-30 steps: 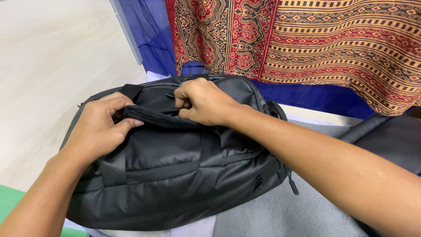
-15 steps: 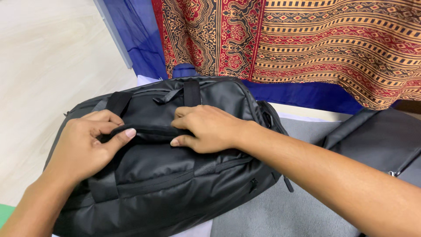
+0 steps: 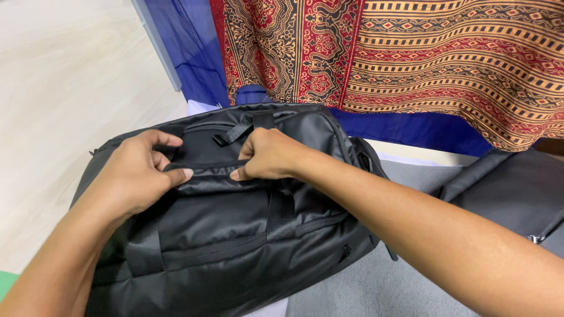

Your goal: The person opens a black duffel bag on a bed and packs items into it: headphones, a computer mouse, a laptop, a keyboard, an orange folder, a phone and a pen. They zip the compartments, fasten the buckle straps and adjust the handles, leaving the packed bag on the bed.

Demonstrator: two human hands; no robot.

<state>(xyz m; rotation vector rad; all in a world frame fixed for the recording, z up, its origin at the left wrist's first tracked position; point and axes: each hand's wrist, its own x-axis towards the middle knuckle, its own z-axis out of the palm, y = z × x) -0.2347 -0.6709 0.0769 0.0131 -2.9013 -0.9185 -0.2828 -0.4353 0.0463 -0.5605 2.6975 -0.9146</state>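
patterned red-and-orange cloth (image 3: pixel 423 64) | blue fabric (image 3: pixel 194 58) beneath | second dark bag (image 3: pixel 517 188) right | grey mat (image 3: pixel 364 287)

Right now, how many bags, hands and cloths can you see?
Black bags: 2, the duffel bag and a second bag
Hands: 2, left hand, right hand, both gripping the duffel bag
Cloths: 2, patterned cloth, blue cloth
Total: 6

Black bag (image 3: pixel 235 235): seemingly smooth, faintly sheened fabric.

My left hand (image 3: pixel 138 176) and right hand (image 3: pixel 267 155): both bare, forearms unsleeved, no rings, watch or gloves; fingers (image 3: pixel 182 174) short-nailed.
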